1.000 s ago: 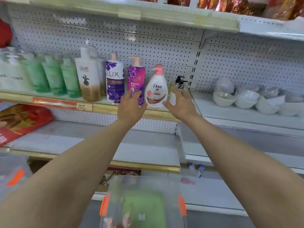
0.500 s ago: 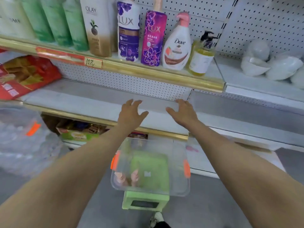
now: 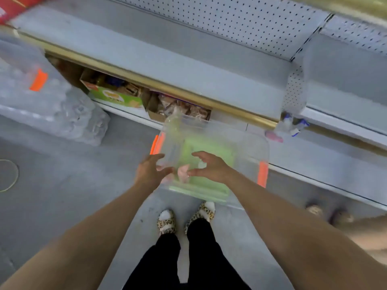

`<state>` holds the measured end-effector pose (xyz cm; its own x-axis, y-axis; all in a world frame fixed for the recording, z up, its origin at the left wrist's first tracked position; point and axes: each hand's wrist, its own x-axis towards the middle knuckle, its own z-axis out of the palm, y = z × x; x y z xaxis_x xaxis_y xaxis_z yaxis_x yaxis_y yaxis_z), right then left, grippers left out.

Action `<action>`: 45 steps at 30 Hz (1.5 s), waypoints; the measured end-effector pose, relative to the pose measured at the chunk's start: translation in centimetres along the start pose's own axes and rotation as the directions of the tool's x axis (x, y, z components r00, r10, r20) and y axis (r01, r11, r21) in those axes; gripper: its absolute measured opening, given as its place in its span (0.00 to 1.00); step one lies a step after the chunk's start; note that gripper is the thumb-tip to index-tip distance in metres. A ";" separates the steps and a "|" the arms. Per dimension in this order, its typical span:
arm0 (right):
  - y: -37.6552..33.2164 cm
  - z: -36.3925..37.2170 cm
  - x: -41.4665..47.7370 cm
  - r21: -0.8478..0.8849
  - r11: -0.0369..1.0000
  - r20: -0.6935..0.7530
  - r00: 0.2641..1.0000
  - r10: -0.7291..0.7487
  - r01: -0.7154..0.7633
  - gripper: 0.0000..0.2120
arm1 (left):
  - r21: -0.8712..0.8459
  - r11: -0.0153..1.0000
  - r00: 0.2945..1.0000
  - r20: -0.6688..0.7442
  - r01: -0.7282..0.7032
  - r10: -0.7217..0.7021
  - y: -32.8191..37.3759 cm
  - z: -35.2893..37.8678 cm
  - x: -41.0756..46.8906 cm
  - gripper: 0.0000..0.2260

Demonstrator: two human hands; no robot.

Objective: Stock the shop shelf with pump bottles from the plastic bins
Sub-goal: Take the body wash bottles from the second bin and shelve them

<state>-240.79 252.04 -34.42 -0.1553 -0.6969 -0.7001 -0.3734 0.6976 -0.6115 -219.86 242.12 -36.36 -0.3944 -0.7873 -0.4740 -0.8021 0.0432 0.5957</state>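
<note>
Both hands are spread with fingers loosely extended and hold nothing. The left hand [image 3: 149, 172] is at the near left corner of a clear plastic bin [image 3: 247, 151] and the right hand [image 3: 210, 167] is over its near side, thumbs turned toward each other. Between them, low in the bin, lies a small pink item [image 3: 181, 173] – motion blur hides its shape, so its long axis and where its pump points cannot be told, nor whether either hand touches it.

The bin is thin, see-through and round-cornered, with an orange latch [image 3: 262, 174] on its right side and another on its left. It sits on a green stool [image 3: 199, 192] just in front of the shop shelf [image 3: 188, 65], a flat grey board with a gold edge strip [image 3: 146, 80] and a perforated back panel [image 3: 230, 21]. Cardboard boxes [image 3: 117, 95] sit under the board. A second clear bin [image 3: 52, 105] stands on the floor to the left – also blurred. Leopard-print slippers [image 3: 166, 223] show below.
</note>
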 end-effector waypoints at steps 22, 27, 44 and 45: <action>2.0 1.1 3.8 -0.067 0.992 -0.123 0.986 -0.112 0.105 0.13 | 0.165 0.975 0.984 -0.077 -0.149 0.164 -2.0 1.7 1.3 0.19; 2.1 3.1 3.2 0.047 0.992 -0.202 0.974 -0.102 0.114 0.11 | 0.192 0.962 0.980 -0.002 -0.197 0.201 -2.3 1.3 1.3 0.20; 4.8 -1.9 3.3 0.066 0.994 -0.283 0.957 -0.064 0.086 0.28 | 0.062 0.997 0.999 0.000 -0.039 0.040 2.5 3.8 3.1 0.11; 5.1 -1.9 3.3 0.103 0.991 -0.300 0.952 -0.051 0.086 0.29 | 0.064 0.997 0.999 -0.007 -0.039 0.040 2.5 4.3 3.1 0.12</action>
<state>-244.94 252.94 -39.16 -0.4035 -0.7496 -0.5247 -0.2891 0.6485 -0.7042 -225.00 242.43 -39.08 -0.4227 -0.7893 -0.4454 -0.8131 0.1131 0.5711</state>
